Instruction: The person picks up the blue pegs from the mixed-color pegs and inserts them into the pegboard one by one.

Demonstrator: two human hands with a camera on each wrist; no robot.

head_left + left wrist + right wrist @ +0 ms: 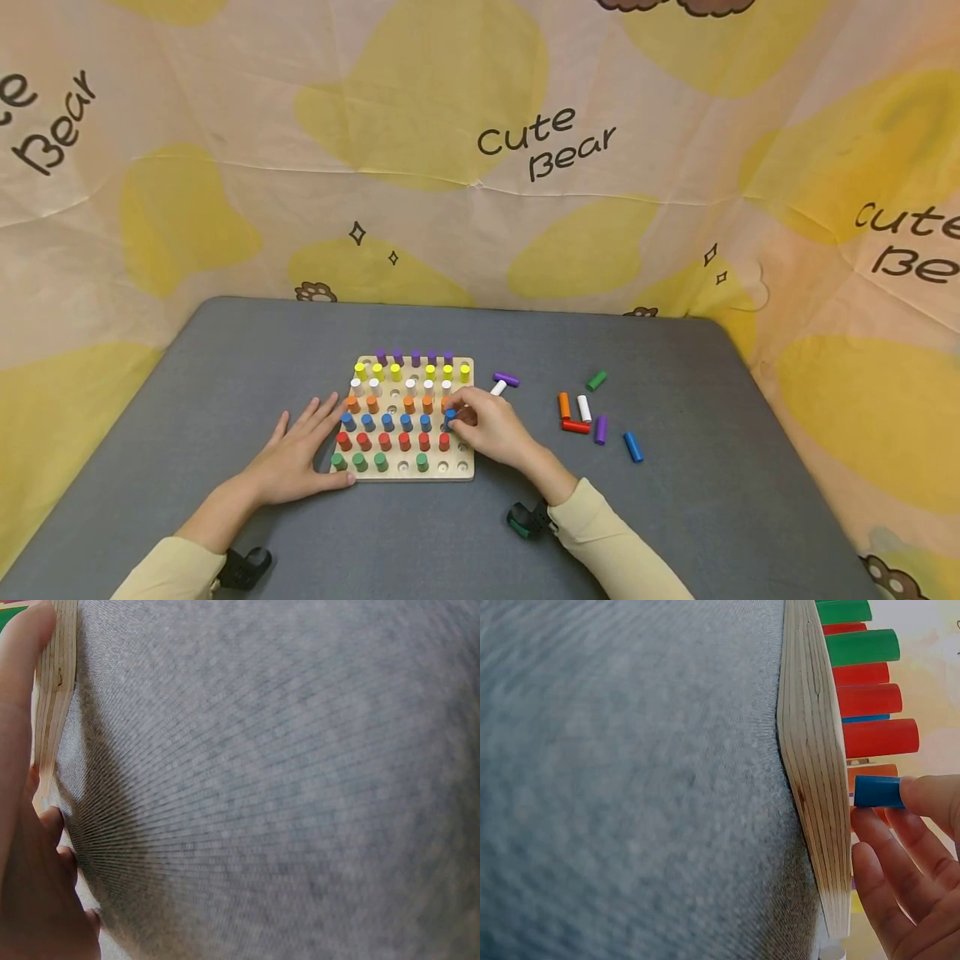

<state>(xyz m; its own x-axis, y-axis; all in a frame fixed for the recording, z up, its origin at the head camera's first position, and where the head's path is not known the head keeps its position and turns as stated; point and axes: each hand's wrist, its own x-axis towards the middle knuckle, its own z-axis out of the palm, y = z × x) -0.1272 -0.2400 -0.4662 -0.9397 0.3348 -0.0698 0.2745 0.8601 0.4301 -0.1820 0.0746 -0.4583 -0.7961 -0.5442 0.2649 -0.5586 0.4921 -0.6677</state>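
A wooden pegboard (390,477) lies on the table, with rows of purple, yellow, white, orange, blue, red and green pegs standing in it. Bare holes show in several rows. My right hand (497,427) pinches a blue peg (876,791) between thumb and fingers at the right end of the blue row. In the right wrist view this peg is upright against the board's face; whether it sits in a hole is hard to tell. My left hand (296,462) rests at the board's left side, fingers spread, the thumb touching the near left corner.
Right of the board lie loose pegs: purple (506,380), white (498,388), green (597,381), orange (564,406), red (576,427), blue (633,447) and others. The grey table (720,517) meets a printed cloth backdrop (465,217) behind and at both sides.
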